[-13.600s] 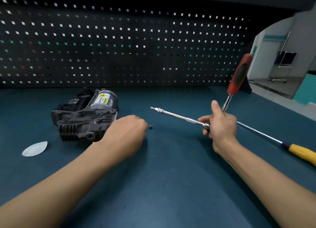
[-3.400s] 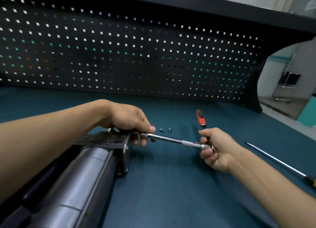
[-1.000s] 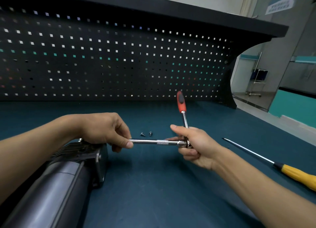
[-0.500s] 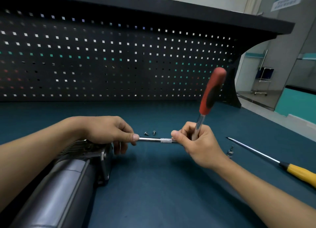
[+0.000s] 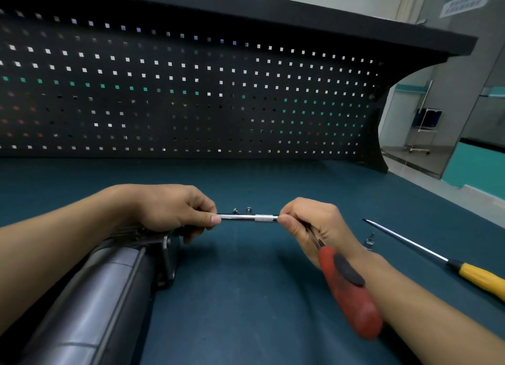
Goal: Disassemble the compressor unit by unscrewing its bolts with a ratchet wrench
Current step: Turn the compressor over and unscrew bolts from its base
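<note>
Head view
Writing: a pale sign (image 5: 461,2) hung on the wall at upper right, its text too blurred to read; no brand showed on any tool.
Left hand (image 5: 175,208): closed, thumb and fingers pinching the near end of the extension bar (image 5: 246,217) where it met the compressor unit (image 5: 109,282).
Right hand (image 5: 314,225): closed round the head of the ratchet wrench (image 5: 347,285), thumb tip pressed at the bar's knurled band; the red and black handle pointed down toward the worktop's near edge, along the forearm.
Extension bar: chrome, level, spanning the gap between the two hands.
Compressor unit: lay at the worktop's near left corner, its grey cylinder running toward the camera and its finned end under the left hand.
Loose bolts (image 5: 241,210): two, on the worktop (image 5: 246,296) just behind the bar.
Socket bit (image 5: 369,241): small, upright, just beside the right wrist.
Screwdriver (image 5: 448,260): yellow handle at the right edge, shaft angled toward the back.
Pegboard (image 5: 191,96): black, along the rear edge.
</note>
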Demonstrator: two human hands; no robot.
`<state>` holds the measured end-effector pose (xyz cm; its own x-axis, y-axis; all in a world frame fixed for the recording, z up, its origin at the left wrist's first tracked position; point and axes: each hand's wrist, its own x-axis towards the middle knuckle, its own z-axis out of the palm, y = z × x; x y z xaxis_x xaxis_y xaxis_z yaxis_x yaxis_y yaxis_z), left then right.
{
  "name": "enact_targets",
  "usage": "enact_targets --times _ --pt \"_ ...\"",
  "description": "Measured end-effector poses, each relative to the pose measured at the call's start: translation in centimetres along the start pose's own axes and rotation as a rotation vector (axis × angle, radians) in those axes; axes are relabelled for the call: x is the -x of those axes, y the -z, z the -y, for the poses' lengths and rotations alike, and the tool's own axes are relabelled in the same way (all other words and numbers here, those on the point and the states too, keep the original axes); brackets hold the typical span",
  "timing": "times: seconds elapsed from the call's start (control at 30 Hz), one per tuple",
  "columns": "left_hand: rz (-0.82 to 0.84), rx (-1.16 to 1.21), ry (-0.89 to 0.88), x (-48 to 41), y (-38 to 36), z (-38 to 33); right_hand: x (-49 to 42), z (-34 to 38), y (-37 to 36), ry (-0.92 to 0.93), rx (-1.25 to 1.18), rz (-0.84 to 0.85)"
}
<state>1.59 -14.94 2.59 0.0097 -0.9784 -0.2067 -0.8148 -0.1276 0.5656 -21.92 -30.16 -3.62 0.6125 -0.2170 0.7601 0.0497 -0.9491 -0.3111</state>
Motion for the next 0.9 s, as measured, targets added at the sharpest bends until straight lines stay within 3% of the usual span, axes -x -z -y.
enact_targets --times 0.1,0.27,0.53,0.73,0.9 --pt "-0.012 -0.059 0.021 0.0 -0.1 0.3 0.4 0.0 -0.4 -0.104 -0.036 0.007" --pt "-0.017 -0.138 0.043 -0.2 0.0 0.4 0.2 -0.1 -1.3 -0.524 -0.402 -0.045" --pt "-0.008 -0.170 0.058 -0.3 0.1 0.2 -1.7 0.4 -1.8 -1.055 -0.604 -0.116" --pt "-0.001 -0.183 0.075 -0.4 0.1 0.1 -2.4 0.2 -1.3 -1.369 -0.874 -0.023" --pt "0.000 -0.202 0.076 -0.6 0.2 0.3 -2.4 -0.4 -0.8 -1.465 -1.088 0.126"
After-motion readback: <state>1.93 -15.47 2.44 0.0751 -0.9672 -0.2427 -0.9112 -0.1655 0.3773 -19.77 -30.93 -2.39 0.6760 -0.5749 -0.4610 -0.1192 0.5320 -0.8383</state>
